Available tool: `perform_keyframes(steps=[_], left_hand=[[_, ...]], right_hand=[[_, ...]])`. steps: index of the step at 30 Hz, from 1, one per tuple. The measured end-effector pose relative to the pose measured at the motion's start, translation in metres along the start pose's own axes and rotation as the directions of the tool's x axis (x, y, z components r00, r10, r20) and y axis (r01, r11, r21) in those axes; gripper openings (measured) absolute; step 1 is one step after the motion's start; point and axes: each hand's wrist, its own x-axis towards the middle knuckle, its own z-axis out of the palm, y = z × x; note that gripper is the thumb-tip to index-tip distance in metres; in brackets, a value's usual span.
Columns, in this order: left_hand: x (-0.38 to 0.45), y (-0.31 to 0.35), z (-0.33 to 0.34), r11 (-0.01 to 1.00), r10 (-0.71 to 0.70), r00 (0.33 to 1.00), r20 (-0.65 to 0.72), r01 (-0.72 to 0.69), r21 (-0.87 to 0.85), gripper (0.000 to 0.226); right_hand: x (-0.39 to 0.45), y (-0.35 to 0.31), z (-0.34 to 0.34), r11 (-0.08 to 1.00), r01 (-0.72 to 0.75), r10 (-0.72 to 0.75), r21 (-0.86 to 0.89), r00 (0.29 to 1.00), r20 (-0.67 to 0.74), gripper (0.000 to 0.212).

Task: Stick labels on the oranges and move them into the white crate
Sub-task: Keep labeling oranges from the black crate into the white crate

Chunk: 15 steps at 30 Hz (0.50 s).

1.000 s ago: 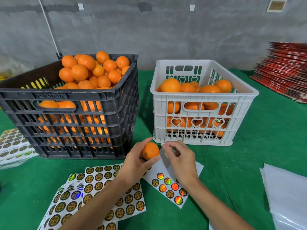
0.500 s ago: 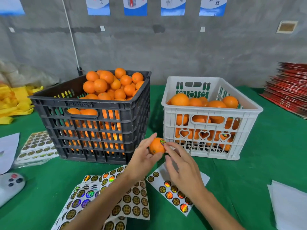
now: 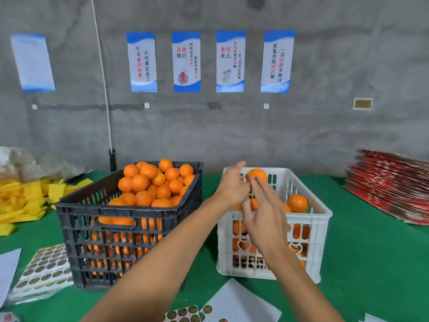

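**Orange held over white crate**

The orange (image 3: pixel 256 175) sat pinched in the left hand (image 3: pixel 233 185), directly above the white crate (image 3: pixel 308 225), toward its far wall. The right hand (image 3: pixel 264 216) hung nearer the camera, fingers loosely spread, tips touching the fruit, holding nothing. Release would likely drop it straight down onto the oranges below. The black crate (image 3: pixel 76 225) stood full to the left.
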Motion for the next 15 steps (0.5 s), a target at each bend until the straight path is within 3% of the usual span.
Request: perform_keyframes(steps=[4, 7, 10, 12, 15], left_hand=[[0.001, -0.023, -0.046, 0.951, 0.061, 0.995, -0.081, -0.033, 0.307, 0.047], [-0.011, -0.048, -0.100, 0.876, -0.002, 0.991, -0.132, 0.065, 0.478, 0.039], [-0.024, -0.072, -0.150, 0.759, -0.223, 0.965, -0.138, 0.261, 0.597, 0.042], [-0.031, -0.085, -0.176, 0.664, -0.419, 0.903, -0.097, 0.377, 0.646, 0.050], [-0.030, -0.092, -0.200, 0.582, -0.591, 0.806, 0.036, 0.395, 0.711, 0.058]], right_hand=[[0.008, -0.015, 0.011, 0.998, 0.056, -0.058, 0.031, 0.996, 0.070, 0.050], [0.008, -0.037, 0.034, 0.988, 0.080, -0.096, 0.130, 0.988, 0.122, 0.048], [0.004, -0.065, 0.064, 0.972, 0.080, -0.117, 0.220, 0.980, 0.161, 0.045], [0.002, -0.081, 0.084, 0.957, 0.078, -0.131, 0.279, 0.975, 0.177, 0.042], [0.000, -0.097, 0.111, 0.935, 0.087, -0.175, 0.343, 0.956, 0.236, 0.040]])
